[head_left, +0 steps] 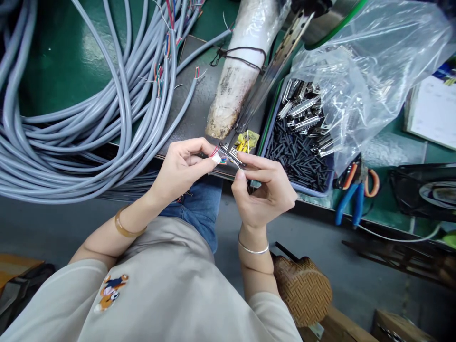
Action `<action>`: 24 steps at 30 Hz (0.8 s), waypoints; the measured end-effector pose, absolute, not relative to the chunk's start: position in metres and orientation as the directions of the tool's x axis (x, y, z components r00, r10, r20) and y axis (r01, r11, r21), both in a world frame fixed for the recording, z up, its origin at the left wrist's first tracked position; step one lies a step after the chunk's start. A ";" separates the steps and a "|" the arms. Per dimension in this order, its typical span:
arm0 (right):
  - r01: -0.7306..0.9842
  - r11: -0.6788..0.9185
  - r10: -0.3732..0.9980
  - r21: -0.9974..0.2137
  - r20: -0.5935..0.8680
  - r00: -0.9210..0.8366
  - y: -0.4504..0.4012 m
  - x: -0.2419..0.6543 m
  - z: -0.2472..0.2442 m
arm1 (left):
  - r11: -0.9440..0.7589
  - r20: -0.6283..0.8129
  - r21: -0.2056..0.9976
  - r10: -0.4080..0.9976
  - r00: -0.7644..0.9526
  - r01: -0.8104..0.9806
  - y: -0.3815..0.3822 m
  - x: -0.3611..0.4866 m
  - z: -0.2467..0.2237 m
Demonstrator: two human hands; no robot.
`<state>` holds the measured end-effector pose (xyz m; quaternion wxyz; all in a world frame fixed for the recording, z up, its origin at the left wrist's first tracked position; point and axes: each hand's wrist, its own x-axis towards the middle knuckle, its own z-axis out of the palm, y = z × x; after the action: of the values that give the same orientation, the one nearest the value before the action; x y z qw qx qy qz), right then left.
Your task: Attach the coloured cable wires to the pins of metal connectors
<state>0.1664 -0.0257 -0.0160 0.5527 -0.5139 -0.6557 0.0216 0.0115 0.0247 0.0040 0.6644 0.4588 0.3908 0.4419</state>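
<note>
In the head view, my right hand (263, 187) pinches a small metal multi-pin connector (232, 156) between thumb and fingers near the bench's front edge. My left hand (187, 164) is closed at the connector's left end, with thin coloured wires (223, 161) between its fingertips and the connector. White wrapping covers the tip of the left thumb. Just above the connector, the lower end of a long metal bracket (270, 66) points down towards it. A yellow piece (248, 141) lies right behind the connector. Where each wire meets the pins is too small to make out.
Grey cables (121, 95) with stripped ends fill the left. A plastic-wrapped white roll (238, 71) stands behind my hands. At right, a blue bin (329, 183) holds black sleeves (295, 154) and connectors (304, 114) under a clear bag (374, 71). Pliers (351, 202) lie beside it.
</note>
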 end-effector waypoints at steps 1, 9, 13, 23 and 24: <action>0.650 0.472 0.698 -0.596 0.703 0.138 -0.026 0.166 -0.017 | 0.189 -0.113 0.954 0.946 0.304 -0.234 0.024 0.011 0.004; 0.548 0.400 0.783 -0.735 0.584 0.212 -0.030 0.164 -0.015 | 0.148 -0.112 0.975 0.970 0.215 -0.164 0.018 0.011 0.001; 0.574 0.387 0.783 -0.721 0.586 0.208 -0.030 0.163 -0.014 | 0.108 -0.078 0.983 0.977 0.197 -0.147 0.017 0.012 0.000; 0.598 0.413 0.764 -0.687 0.619 0.183 -0.025 0.163 -0.011 | 0.068 -0.047 0.991 0.983 0.179 -0.114 0.020 0.015 0.003; 0.603 0.410 0.762 -0.684 0.620 0.185 -0.024 0.163 -0.010 | 0.063 -0.043 0.992 0.983 0.177 -0.109 0.020 0.015 0.003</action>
<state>0.1629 -0.0243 -0.0102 0.5505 -0.5382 -0.6341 0.0725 0.0147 0.0200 0.0034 0.5828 0.4988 0.4380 0.4687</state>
